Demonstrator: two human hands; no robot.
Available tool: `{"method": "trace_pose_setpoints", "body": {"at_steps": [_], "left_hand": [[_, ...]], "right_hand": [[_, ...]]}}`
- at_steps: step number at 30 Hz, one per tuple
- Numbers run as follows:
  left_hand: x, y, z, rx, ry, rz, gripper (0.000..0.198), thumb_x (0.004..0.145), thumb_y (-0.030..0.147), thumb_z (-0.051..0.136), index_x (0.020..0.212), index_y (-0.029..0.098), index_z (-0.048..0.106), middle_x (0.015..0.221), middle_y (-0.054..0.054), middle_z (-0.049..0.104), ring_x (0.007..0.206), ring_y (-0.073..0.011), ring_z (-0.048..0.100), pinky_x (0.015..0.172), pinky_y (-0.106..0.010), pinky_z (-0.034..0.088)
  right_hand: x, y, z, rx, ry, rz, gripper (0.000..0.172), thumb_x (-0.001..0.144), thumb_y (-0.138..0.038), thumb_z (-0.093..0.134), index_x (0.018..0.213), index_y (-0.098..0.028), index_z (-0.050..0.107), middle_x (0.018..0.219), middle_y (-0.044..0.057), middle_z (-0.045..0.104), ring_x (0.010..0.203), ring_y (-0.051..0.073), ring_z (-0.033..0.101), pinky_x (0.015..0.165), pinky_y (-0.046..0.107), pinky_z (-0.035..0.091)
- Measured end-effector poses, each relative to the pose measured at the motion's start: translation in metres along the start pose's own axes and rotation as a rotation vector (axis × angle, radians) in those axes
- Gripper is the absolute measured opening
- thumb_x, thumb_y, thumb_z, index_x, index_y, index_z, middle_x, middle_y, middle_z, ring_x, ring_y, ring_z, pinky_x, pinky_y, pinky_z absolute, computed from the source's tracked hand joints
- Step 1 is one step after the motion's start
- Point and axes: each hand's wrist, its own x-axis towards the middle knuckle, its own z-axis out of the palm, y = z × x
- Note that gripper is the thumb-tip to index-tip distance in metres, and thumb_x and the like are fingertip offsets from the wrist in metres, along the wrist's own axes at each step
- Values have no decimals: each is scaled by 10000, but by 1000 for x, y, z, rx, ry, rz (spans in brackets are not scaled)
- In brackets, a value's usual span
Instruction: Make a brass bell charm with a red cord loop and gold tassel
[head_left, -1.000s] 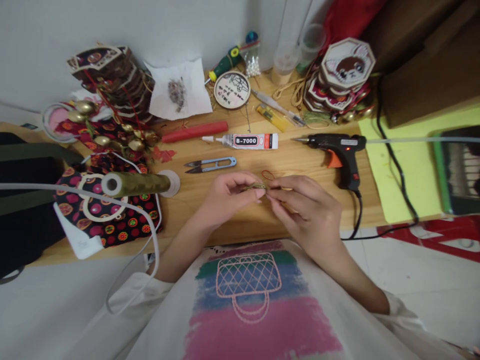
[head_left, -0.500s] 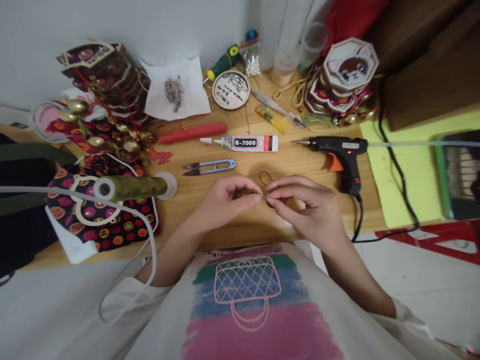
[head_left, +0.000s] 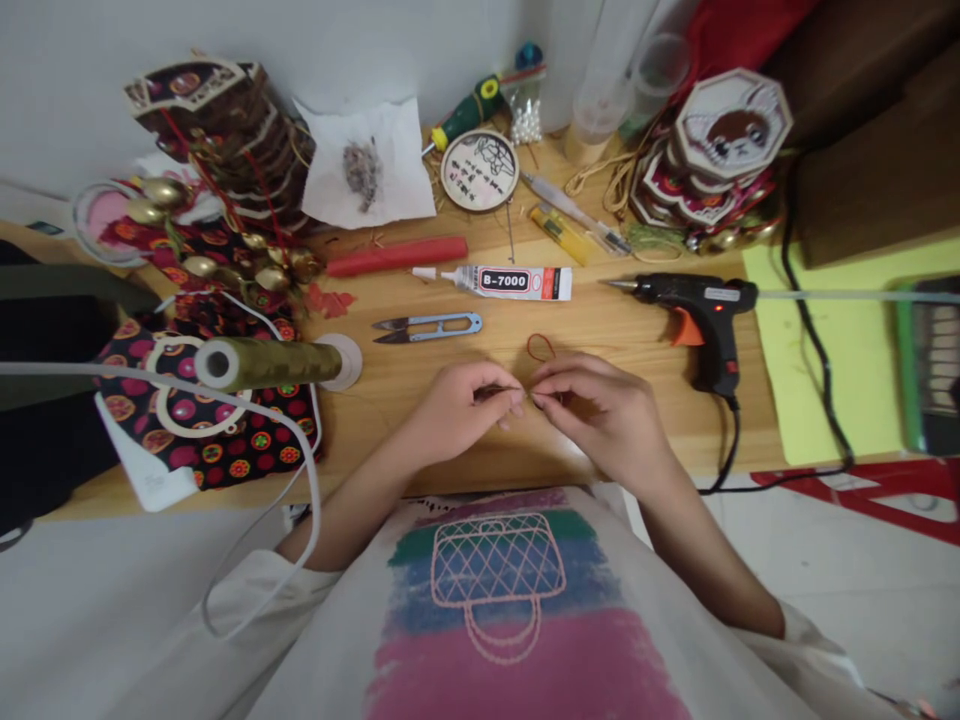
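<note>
Nearest, below a white fabric top with a pink, green and blue print, the person's left hand and right hand meet over the pale wooden table. The left thumb and forefinger pinch a thin, dark-olive cord; the right fingertips, just beside them, are closed narrowly, apparently on the same cord. A thin red thread loop shows just beyond the right fingertips. The handwork looks under way rather than finished: the loop is formed, but whether cord and loop are joined or knotted is too small to tell, so what remains cannot be read. Farther off, untouched, lie the blue-handled metal thread snips, with the olive-green thread spool to the left, then the silver B-7000 glue tube and, to the right, the black glue gun with an orange trigger, its small light lit.
</note>
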Motion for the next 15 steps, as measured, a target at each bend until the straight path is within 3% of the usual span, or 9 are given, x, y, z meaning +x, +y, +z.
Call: {"method": "trace_pose_setpoints", "body": {"at_steps": [8,15], "left_hand": [[0,-6,9,-192,89,-134,116,798,199,592,793,104,659,752,-63,718,699,-137,688,583,-212,541],[0,-5,6,-215,52,-128,138,816,219,586,803,103,660,778,-65,734,679,-122,691,565,-186,529]], "right_hand": [[-6,6,10,37,40,-54,79,826,-123,608,839,-178,663,920,65,698,883,159,670,785,293,548],[-9,4,10,69,108,-13,91,829,-145,614,842,-205,680,937,57,692,887,168,669,805,322,551]]}}
